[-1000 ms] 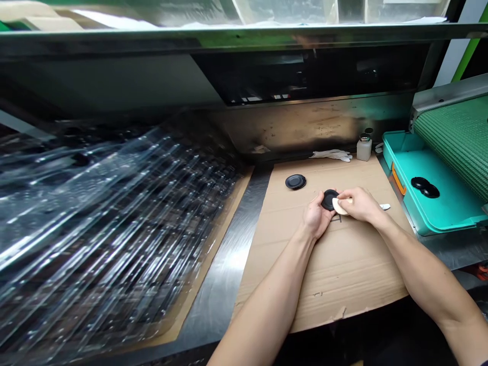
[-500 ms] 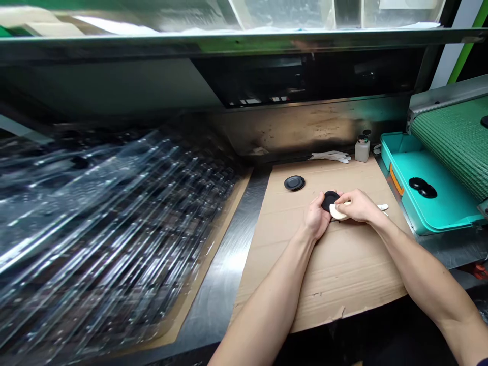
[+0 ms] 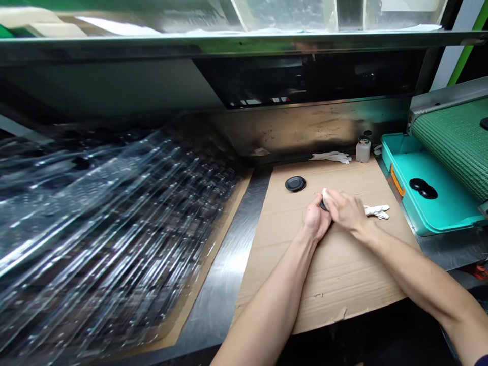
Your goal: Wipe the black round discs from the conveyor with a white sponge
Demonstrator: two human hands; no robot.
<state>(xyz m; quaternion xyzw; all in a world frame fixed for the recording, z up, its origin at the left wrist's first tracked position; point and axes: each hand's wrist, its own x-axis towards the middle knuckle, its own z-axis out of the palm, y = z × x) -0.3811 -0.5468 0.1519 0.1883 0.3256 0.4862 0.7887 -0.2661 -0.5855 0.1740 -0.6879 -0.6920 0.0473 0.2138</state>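
Over the cardboard sheet (image 3: 305, 284), my left hand (image 3: 315, 218) is closed around the edge of a black round disc (image 3: 323, 205), mostly hidden now. My right hand (image 3: 346, 209), somewhat blurred, presses a white pad (image 3: 325, 193) against the disc from above; its fingers wrap over the pad. To the upper left of my hands, a small stack of black round discs (image 3: 295, 184) lies on the cardboard. Just right of my right hand rests a white glove (image 3: 378, 211).
Stacked clear plastic trays (image 3: 125, 239) fill the left. At the back are white gloves (image 3: 331, 157) and a small bottle (image 3: 363, 150). A teal bin (image 3: 450, 213) holding black discs (image 3: 423, 188) stands right, beside a green conveyor belt (image 3: 457, 137). A metal shelf edge (image 3: 244, 44) crosses above.
My right hand has moved left with the white pad, across the black disc, now covering most of it. More of the white glove shows. My left hand has stayed in place.
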